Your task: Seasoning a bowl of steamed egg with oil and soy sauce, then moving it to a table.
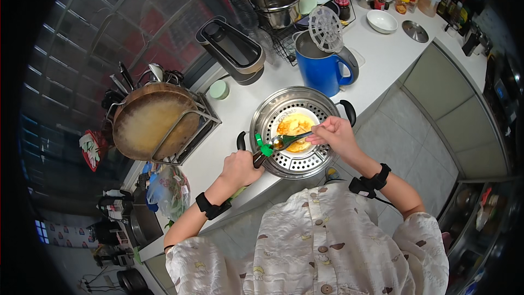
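Observation:
My left hand [242, 168] grips a dark sauce bottle [258, 158] by its neck, tilted, its green flip cap [263, 146] open over a metal spoon [281, 142]. Between the fingers of my right hand [333, 134] is the spoon's handle, its bowl held level at the bottle's mouth. Below both lies a white plate [312, 116] with a yellow egg-like food [294, 125], streaked with brown sauce. The plate rests on the perforated rack of a stainless steel steamer pot [262, 114] with black side handles. Most of the bottle's body is hidden by my left hand.
Behind the steamer stands a blue electric kettle [317, 69], lid raised. A round wooden cutting board [157, 121] leans in a metal rack on the left. A bagged bunch of greens [174, 192] lies near the counter's front edge. A white bowl [382, 20] and pot lid [415, 31] sit far right.

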The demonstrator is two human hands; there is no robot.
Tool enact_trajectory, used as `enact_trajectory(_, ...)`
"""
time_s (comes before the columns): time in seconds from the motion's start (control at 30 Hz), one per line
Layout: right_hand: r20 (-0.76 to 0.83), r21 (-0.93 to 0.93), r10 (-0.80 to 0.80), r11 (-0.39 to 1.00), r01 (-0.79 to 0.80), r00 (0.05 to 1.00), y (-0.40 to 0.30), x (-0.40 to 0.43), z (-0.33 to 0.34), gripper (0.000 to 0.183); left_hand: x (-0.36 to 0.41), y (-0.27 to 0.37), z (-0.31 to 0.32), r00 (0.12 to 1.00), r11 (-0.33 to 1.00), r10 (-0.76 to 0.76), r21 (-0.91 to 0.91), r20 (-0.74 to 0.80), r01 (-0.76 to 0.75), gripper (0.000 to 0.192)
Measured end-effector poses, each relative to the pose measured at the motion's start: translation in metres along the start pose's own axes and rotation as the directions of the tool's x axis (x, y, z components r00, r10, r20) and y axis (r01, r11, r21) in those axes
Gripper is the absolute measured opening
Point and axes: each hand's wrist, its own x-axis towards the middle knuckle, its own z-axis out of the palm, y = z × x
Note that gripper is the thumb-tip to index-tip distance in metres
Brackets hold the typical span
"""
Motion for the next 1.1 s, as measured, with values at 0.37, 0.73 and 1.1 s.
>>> enact_trajectory(0.37,-0.011,0.046,0.001,0.999,0.0,1.0,0.002,-0.002,0.001,0.01,-0.003,0.0,0.001,0.998,0.997,-0.011,-0.074,-0.066,0.006,0.033)
enact_trajectory(0.73,-0.151,-0.044,-0.136,0.99,0.13,0.979,0.001,0.009,-0.025,0.01,-0.026,-0.017,0.009,0.973,0.945,-0.164,-0.308,-0.162,0.108,0.03)
enact_trajectory(1.1,-0.163,-0.177,-0.227,0.964,0.198,0.96,-0.014,0.009,-0.026,0.011,-0.043,-0.039,0.034,0.95,0.903,-0.258,-0.394,-0.179,0.171,0.033)
